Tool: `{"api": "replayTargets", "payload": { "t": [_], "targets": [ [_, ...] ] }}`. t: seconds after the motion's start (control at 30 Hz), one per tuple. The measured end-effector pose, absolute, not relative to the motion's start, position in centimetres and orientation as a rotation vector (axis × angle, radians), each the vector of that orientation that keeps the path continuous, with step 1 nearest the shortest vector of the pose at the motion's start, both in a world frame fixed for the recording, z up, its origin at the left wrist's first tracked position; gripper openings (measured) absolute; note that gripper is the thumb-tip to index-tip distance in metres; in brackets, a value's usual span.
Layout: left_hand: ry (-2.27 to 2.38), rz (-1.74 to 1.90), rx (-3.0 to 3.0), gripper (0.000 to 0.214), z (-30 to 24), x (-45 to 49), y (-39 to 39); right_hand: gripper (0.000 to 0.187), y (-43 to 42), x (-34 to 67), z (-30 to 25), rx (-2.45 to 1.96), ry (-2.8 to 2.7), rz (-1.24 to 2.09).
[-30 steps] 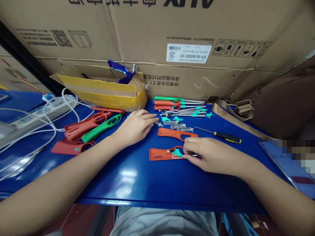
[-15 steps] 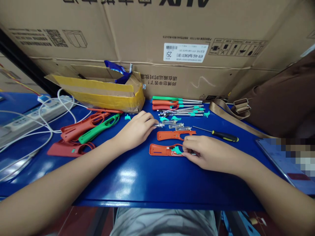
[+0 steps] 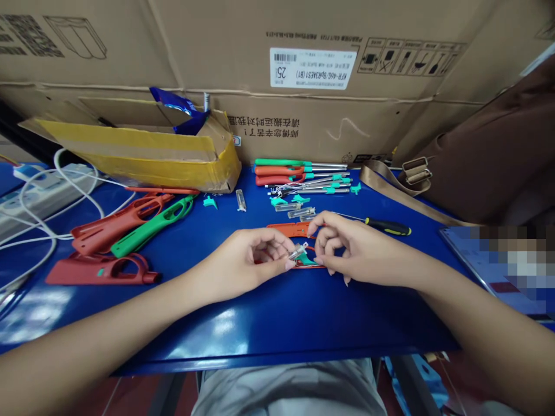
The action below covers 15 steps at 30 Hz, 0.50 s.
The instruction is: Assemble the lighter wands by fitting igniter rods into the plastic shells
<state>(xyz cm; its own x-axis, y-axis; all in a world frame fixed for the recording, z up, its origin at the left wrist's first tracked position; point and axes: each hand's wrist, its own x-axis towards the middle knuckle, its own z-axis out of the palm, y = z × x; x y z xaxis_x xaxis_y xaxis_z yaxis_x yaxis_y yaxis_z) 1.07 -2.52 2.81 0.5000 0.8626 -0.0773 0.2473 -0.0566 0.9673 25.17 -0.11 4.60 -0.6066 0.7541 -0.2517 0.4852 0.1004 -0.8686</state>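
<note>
My left hand [image 3: 255, 260] pinches a small clear lighter fuel tank [image 3: 298, 252] between thumb and fingers. Beneath it lies an orange lighter casing half, mostly covered by my hands, with a teal trigger [image 3: 306, 259] in it. My right hand [image 3: 342, 245] hovers at the casing's right end, fingers curled but apart, with nothing visible in them. Just behind, another orange casing half [image 3: 288, 229] is partly hidden by both hands. Several clear fuel tanks [image 3: 288, 207] lie beyond it, and one more tank [image 3: 241, 200] sits apart to the left.
Behind are stacked lighters [image 3: 281, 170], metal tubes with wires [image 3: 321, 188] and a loose teal trigger [image 3: 210, 201]. A screwdriver [image 3: 388, 226] lies right. Red and green casings [image 3: 154, 225], a power strip [image 3: 47, 190] and a yellow-taped box [image 3: 130, 151] stand left.
My left hand has come from the tank row toward me and right, bringing a fuel tank over the casing. My right hand's fingers have opened off the casing's end. The view has shifted.
</note>
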Motion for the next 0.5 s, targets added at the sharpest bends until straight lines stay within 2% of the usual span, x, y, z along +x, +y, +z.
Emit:
{"api": "replayTargets", "payload": {
  "t": [0.13, 0.5],
  "targets": [
    [0.957, 0.675, 1.578, 0.023, 2.14, 0.78, -2.05, 0.011, 0.06, 25.05, 4.29, -1.316, -2.132, 1.555],
    [1.009, 0.627, 1.656, 0.031, 2.27, 0.73, -1.57, 0.023, 0.08, 25.13, 4.24, -1.244, -2.189, 1.528]
  ]
}}
